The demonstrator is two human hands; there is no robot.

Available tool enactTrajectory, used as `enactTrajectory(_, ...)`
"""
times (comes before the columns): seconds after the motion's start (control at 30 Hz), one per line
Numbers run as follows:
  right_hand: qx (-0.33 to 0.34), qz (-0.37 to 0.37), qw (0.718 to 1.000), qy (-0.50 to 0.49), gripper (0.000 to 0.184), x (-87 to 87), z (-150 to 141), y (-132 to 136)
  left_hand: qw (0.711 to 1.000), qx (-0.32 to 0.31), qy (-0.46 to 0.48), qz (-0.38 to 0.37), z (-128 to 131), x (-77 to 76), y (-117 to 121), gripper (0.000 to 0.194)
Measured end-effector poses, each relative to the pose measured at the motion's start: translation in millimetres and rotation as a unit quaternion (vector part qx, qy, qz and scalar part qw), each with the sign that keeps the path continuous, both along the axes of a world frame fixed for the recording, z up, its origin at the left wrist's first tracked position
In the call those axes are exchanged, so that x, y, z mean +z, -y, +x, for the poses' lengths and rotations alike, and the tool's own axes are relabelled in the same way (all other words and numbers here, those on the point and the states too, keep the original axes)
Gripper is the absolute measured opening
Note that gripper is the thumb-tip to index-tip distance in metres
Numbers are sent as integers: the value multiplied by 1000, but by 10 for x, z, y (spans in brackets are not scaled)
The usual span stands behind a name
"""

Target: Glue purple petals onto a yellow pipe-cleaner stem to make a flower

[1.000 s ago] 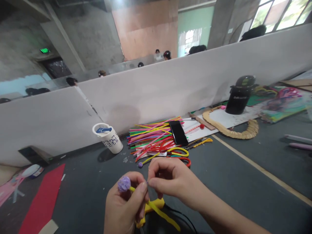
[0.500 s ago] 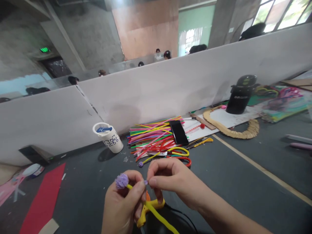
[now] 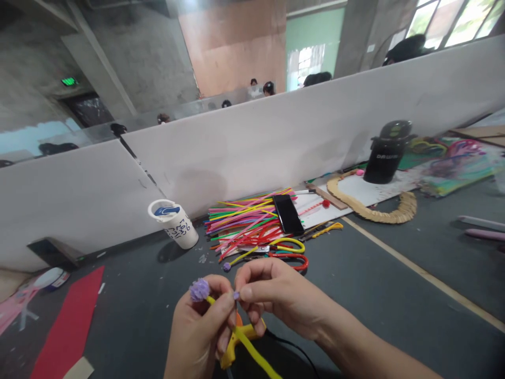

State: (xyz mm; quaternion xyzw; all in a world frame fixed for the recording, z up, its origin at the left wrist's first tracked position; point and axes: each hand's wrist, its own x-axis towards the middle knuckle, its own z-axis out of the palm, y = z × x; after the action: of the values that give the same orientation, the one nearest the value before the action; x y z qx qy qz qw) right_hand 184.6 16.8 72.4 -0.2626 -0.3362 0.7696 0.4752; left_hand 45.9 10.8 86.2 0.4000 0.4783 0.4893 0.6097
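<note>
My left hand [image 3: 199, 331] is closed around a yellow pipe cleaner [image 3: 252, 350] that carries a fuzzy purple ball [image 3: 199, 289] at its top end. My right hand [image 3: 276, 297] pinches a small purple bit [image 3: 236, 295] right beside my left thumb, fingertips pressed together. Both hands meet low in the middle of the view. Under them lies a yellow and orange glue gun [image 3: 240, 337] with a black cable [image 3: 294, 350], mostly hidden by my fingers.
A pile of coloured pipe cleaners [image 3: 244, 221] with a black phone [image 3: 288, 214] on it lies ahead, scissors [image 3: 284, 247] beside it. A white paper cup [image 3: 173, 223] stands left, a black container [image 3: 385, 153] right. A red sheet [image 3: 67, 326] lies at the left; a white partition [image 3: 256, 142] runs behind.
My hands stay together on the pipe cleaner, with only small finger shifts; the purple ball has tilted slightly. The view has shifted a little.
</note>
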Motion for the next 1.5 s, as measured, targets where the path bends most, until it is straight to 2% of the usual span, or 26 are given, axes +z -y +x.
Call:
enactTrajectory(0.1, -36, 12, 999, 8, 22, 6, -43, 18, 997, 46, -42, 44, 4, -1, 6, 24)
enactTrajectory(0.17, -65, 27, 997, 24, 26, 3, -60, 26, 994, 49, -70, 68, -4, -7, 15, 21)
enactTrajectory(0.3, -96, 68, 990, 76, 30, 15, -20, 28, 999, 0, -39, 34, -42, -11, 3, 21)
enactTrajectory(0.4, -112, 130, 976, 133, 24, 77, 69, 35, 997, -77, 23, -7, -82, -27, -47, 24)
enactTrajectory(0.5, -136, 234, 932, 241, 10, 159, 156, 63, 986, -154, 48, -32, -115, -84, -101, 27)
enactTrajectory(0.6, -168, 317, 872, 332, 10, 207, 202, 91, 985, -167, 28, -32, -128, -155, -129, 25)
enactTrajectory(0.7, -170, 357, 852, 343, 12, 205, 218, 85, 983, -183, 15, -25, -123, -181, -138, 18)
enactTrajectory(0.83, -188, 375, 845, 332, 12, 179, 249, 30, 976, -213, 33, -29, -113, -155, -154, 13)
enactTrajectory(1.03, -189, 368, 847, 333, 14, 174, 252, 12, 977, -188, 69, -77, -128, -147, -152, 13)
enactTrajectory(1.17, -198, 366, 842, 343, 14, 148, 197, 35, 976, -203, 42, -74, -107, -124, -129, 15)
enactTrajectory(1.5, -251, 406, 768, 427, 11, 94, 133, 40, 985, -169, -14, -43, -85, -111, -91, 26)
